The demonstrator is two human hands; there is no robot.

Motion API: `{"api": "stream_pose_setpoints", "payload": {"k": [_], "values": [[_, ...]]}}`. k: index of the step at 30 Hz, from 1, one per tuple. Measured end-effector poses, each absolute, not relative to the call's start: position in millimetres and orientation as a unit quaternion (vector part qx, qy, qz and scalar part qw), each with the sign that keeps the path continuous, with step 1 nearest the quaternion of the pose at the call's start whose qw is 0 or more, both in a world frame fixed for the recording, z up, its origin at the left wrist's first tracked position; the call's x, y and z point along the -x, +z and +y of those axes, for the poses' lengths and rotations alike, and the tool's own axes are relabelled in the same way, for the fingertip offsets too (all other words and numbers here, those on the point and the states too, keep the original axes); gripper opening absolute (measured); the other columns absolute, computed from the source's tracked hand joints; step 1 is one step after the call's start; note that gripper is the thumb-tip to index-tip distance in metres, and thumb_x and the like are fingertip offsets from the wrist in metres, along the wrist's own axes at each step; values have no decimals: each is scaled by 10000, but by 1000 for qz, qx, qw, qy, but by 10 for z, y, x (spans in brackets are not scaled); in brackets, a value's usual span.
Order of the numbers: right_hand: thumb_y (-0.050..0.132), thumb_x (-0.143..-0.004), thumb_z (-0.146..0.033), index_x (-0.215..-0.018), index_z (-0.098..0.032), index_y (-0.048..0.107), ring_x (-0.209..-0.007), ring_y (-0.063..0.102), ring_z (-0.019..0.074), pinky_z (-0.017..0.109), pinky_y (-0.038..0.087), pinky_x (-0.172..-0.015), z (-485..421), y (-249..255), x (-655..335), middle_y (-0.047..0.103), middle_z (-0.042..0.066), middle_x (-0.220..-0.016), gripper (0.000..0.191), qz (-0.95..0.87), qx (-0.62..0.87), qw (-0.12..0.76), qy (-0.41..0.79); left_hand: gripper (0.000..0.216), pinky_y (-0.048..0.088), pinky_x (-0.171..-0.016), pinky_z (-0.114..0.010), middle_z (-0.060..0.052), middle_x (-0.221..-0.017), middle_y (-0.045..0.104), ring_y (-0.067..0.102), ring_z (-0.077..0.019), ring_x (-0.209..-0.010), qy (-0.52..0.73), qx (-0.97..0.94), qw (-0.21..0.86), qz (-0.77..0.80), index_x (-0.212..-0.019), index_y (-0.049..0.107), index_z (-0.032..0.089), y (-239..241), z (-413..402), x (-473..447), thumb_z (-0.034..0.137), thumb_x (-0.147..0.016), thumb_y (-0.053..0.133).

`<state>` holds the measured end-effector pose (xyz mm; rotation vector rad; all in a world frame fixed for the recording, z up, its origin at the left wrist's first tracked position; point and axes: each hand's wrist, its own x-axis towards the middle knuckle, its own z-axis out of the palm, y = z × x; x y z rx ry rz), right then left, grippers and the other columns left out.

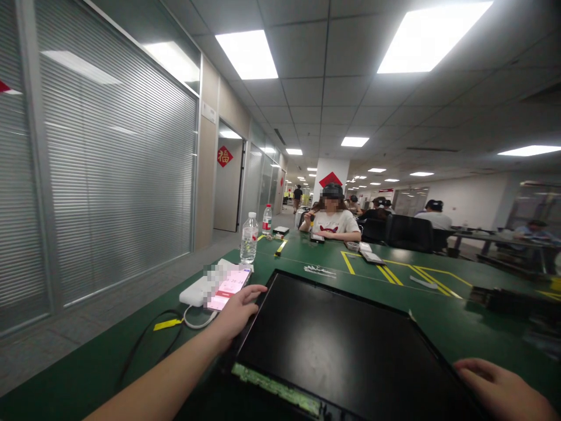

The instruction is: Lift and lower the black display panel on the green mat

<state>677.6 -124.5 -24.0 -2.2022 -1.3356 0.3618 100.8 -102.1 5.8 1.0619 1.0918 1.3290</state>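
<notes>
Head view placed the black panel (pixel 337 339) at five o'clock on the green tabletop (pixel 451 327). Your left hand (pixel 237 313) at seven and right hand (pixel 495 381) at four met opposite edges; whether either grip was clamped couldn't be told. You seemed to be steadying it; any shift likely called for even support.

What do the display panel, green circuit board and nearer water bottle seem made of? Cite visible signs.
Display panel: probably glass or plastic, satin black; it shows soft, blurred glare.
Green circuit board: likely coated fibreglass; a green strip with pale specks.
Nearer water bottle: apparently clear, glossy plastic; see-through walls carry highlights.
</notes>
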Motion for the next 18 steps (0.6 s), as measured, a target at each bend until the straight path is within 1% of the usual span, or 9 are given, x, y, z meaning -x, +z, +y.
{"api": "stream_pose_setpoints", "payload": {"k": [2,5,7,9,11,13,15,18], "values": [[487,-660,-617,-668,-399,819,-916,826,394,488,622,-851,-1295,-154,-6690,879,81,-882,397,-487,823,260,135,473,611,-962,-392,-106,-1285,853,793,-317,-1184,574,-419,521,473,-1013,769,227,24,-996,-1020,80,-576,666],[475,-628,-623,-665,-393,821,-923,824,399,493,618,-850,-1358,-55,-6589,883,79,-898,418,-490,823,257,129,394,564,-1111,-385,-115,-1249,860,732,-310,-1338,584,-384,522,488,-942,791,212,15,-965,-1023,38,-601,699],[480,-618,-616,-664,-393,825,-942,825,404,496,620,-860,-1383,-21,-6557,885,74,-902,414,-493,822,254,127,367,554,-1139,-381,-121,-1208,866,730,-305,-1344,587,-365,528,494,-932,790,205,22,-952,-1019,25,-619,730],[492,-633,-613,-666,-397,830,-971,827,404,492,623,-873,-1397,-7,-6545,887,67,-913,402,-499,820,250,128,354,591,-1090,-392,-117,-1169,870,781,-301,-1237,584,-354,539,493,-944,776,203,26,-947,-1014,27,-637,757],[506,-655,-607,-675,-401,836,-974,829,403,488,624,-861,-1406,-3,-6541,888,65,-919,390,-505,817,247,128,356,635,-993,-383,-106,-1146,873,826,-275,-1073,578,-352,551,488,-973,757,202,30,-953,-1017,31,-661,767],[521,-671,-598,-697,-398,848,-962,831,401,486,622,-849,-1413,3,-6539,887,69,-921,384,-511,814,247,126,408,657,-880,-348,-93,-1129,873,837,-237,-912,572,-342,568,482,-1054,741,194,47,-971,-1033,26,-683,760],[531,-668,-599,-705,-395,853,-950,833,406,492,623,-844,-1420,14,-6537,885,69,-904,383,-511,812,250,128,543,653,-754,-317,-81,-1077,874,821,-210,-757,561,-327,589,482,-1211,708,179,80,-999,-1061,18,-694,751],[540,-648,-614,-690,-402,845,-944,834,414,501,628,-843,-1432,38,-6538,881,57,-868,374,-509,811,254,140,804,615,-604,-299,-58,-948,866,769,-197,-584,535,-319,617,481,-1469,580,144,139,-1041,-1107,2,-698,757]]}}
